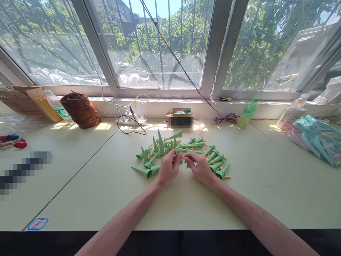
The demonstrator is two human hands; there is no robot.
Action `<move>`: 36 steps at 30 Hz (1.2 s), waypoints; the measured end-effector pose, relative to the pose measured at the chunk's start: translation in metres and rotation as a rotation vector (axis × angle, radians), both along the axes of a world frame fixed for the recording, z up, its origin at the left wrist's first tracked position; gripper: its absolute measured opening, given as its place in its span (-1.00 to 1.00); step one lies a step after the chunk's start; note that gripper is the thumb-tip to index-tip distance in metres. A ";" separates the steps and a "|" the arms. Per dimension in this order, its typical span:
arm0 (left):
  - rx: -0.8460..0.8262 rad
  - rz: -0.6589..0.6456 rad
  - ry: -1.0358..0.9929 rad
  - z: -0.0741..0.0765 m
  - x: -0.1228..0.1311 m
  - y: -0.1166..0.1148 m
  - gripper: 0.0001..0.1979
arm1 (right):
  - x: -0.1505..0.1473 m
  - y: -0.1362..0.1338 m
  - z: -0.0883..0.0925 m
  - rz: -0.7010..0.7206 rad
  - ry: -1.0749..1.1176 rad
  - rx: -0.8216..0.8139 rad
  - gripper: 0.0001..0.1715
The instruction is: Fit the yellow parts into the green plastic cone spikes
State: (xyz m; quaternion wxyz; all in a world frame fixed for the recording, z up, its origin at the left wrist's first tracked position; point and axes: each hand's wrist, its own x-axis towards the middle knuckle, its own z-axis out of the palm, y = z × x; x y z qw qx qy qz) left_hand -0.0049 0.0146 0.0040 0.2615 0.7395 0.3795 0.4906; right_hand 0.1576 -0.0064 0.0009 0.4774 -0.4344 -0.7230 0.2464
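Several green plastic cones (145,155) and small tan pieces lie in a wide pile on the pale table, some cones upright, others on their sides. In front of the pile, my left hand (169,166) is closed round a green cone, mostly hidden by the fingers. My right hand (198,166) is close beside it on the right, its fingertips pinched on a small tan piece (183,158) at the cone. Near my right hand, more green cones (216,159) lie in a slanting row with tan pieces among them.
Along the window side of the pale table (271,199) stand a brown leather bag (80,110), a power strip (132,120) with cables, a small box (181,121) and a green bottle (248,113). Teal plastic packages (318,137) lie at the right, red objects (20,143) at the left.
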 end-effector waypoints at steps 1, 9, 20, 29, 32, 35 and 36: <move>-0.001 -0.003 -0.002 0.000 0.000 0.000 -0.74 | 0.000 0.000 0.000 0.005 -0.004 -0.004 -0.73; -0.007 0.006 0.043 -0.001 0.000 0.001 -0.77 | 0.001 0.001 -0.001 -0.015 -0.027 -0.002 -0.69; 0.013 0.034 0.030 0.001 -0.001 0.002 -0.76 | 0.002 0.002 -0.002 0.021 0.010 -0.003 -0.77; 0.023 0.029 0.052 -0.001 0.000 0.002 -0.79 | 0.003 0.003 -0.001 -0.051 -0.053 -0.012 -0.67; 0.017 0.028 0.056 -0.001 0.000 0.001 -0.80 | 0.002 0.002 0.000 -0.031 -0.019 0.013 -0.78; 0.011 0.020 0.054 -0.001 0.000 0.001 -0.80 | 0.002 0.001 0.000 0.002 -0.042 0.055 -0.79; 0.010 0.016 0.050 -0.001 0.000 0.001 -0.80 | 0.002 0.001 0.000 0.010 -0.050 0.061 -0.79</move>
